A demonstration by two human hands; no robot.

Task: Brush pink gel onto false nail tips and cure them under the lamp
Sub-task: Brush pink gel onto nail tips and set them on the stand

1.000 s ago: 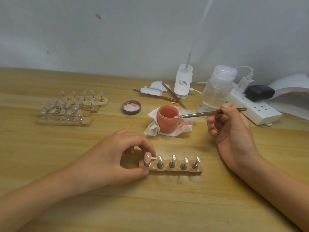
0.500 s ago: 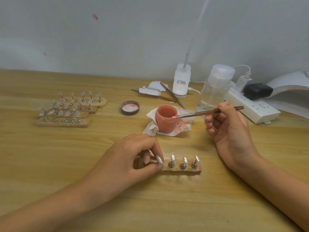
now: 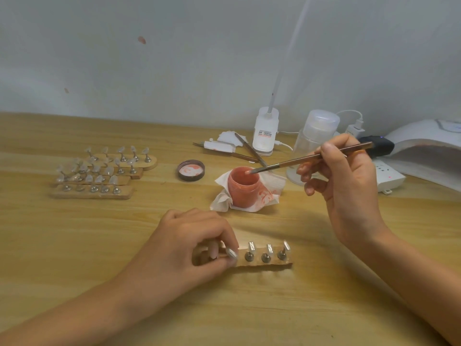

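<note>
The left hand (image 3: 189,245) curls over the near wooden holder strip (image 3: 264,264), thumb and forefinger pinching a nail tip (image 3: 230,253) near its left end. The right hand (image 3: 349,186) pinches a brush (image 3: 306,159), its bristles at the mouth of the pink gel jar (image 3: 243,188). On the wooden table (image 3: 74,245) the jar stands on a stained tissue (image 3: 272,193), with the curing lamp (image 3: 424,151) at far right. Both forearms reach in from the near edge.

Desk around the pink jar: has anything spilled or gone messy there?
Yes, slightly. Pink gel smears the tissue under the open jar. A pink smudge marks the wall. Nothing looks tipped or broken.
</note>
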